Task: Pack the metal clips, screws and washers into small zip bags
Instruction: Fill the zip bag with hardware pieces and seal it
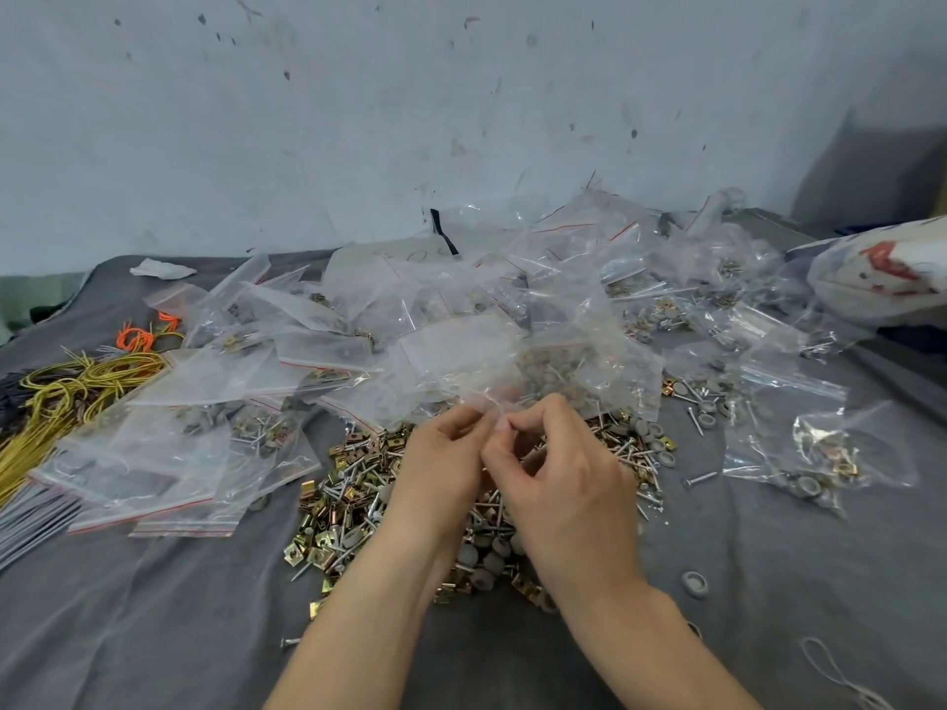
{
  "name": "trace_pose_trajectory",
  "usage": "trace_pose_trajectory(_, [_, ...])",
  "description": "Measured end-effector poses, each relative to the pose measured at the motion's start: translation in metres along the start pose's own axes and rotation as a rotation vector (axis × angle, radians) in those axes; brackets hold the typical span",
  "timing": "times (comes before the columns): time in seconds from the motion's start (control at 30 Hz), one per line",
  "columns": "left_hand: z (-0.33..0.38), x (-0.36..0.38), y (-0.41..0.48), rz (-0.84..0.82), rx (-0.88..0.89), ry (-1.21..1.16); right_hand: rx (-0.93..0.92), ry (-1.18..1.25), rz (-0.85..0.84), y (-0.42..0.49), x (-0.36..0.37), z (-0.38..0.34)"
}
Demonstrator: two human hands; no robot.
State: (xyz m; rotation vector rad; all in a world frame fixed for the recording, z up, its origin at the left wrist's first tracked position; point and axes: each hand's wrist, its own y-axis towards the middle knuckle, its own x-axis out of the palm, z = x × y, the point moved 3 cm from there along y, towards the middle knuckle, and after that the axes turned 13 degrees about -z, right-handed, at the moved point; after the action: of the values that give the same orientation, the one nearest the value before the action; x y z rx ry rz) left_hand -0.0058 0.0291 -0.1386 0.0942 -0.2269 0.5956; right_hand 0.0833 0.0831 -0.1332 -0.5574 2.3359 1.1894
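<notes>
Pinching zip bag | left hand and right hand both | handwriting behind, seemingly unreadable

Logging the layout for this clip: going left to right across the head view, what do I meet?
Yellow wires → stack of zip bags → left hand → right hand, both pinching the held zip bag → lone grey washer → filled zip bag.

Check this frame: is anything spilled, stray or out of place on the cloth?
Some pieces lie apart from the hardware pile: a grey washer on bare cloth right of the right forearm, and a screw beside the left forearm. Otherwise nothing stands out; the left hand and right hand pinch a zip bag over the pile.
</notes>
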Motion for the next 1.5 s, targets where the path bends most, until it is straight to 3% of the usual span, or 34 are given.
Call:
trace_pose_trajectory(0.17, [0.000, 0.003, -0.005, 0.261, 0.179, 0.570, 0.193, 0.108, -0.058, 0.000, -0.002, 0.011])
trace_pose_trajectory(0.27, [-0.001, 0.004, -0.007, 0.295, 0.206, 0.543, 0.232, 0.133, -0.099, 0.003, -0.003, 0.016])
trace_pose_trajectory(0.37, [-0.003, 0.004, -0.005, 0.203, 0.219, 0.548, 0.110, 0.042, -0.118, 0.000, -0.004, 0.007])
trace_pose_trajectory(0.43, [-0.001, 0.008, -0.005, 0.043, 0.182, 0.562, 0.029, -0.041, -0.101, -0.003, -0.005, 0.002])
trace_pose_trajectory(0.5, [0.000, 0.010, -0.003, -0.072, 0.118, 0.428, -0.004, -0.064, -0.099, -0.004, -0.008, -0.001])
trace_pose_trajectory(0.63, [0.001, 0.003, 0.003, -0.107, 0.069, 0.266, -0.076, -0.033, -0.190, -0.009, -0.008, -0.002])
trace_pose_trajectory(0.87, [-0.001, -0.003, 0.004, -0.263, -0.027, 0.514, -0.220, 0.060, -0.145, 0.001, -0.024, 0.010])
trace_pose_trajectory(0.93, [0.002, -0.004, 0.003, -0.319, -0.037, 0.518, -0.253, 0.025, -0.257, 0.009, -0.028, 0.023])
trace_pose_trajectory(1.07, [0.006, -0.012, -0.002, -0.444, -0.012, 0.708, -0.310, -0.172, -0.678, 0.011, -0.023, 0.046])
trace_pose_trajectory(1.13, [0.007, -0.012, -0.005, -0.479, -0.016, 0.709, -0.332, -0.244, -0.769, 0.008, -0.018, 0.052])
trace_pose_trajectory(1.3, [0.009, -0.008, -0.009, -0.482, 0.038, 0.776, -0.366, -0.308, -0.664, 0.001, -0.011, 0.056])
trace_pose_trajectory(1.5, [-0.001, -0.005, -0.006, -0.421, -0.061, 0.672, -0.444, -0.354, -0.532, -0.002, -0.003, 0.053])
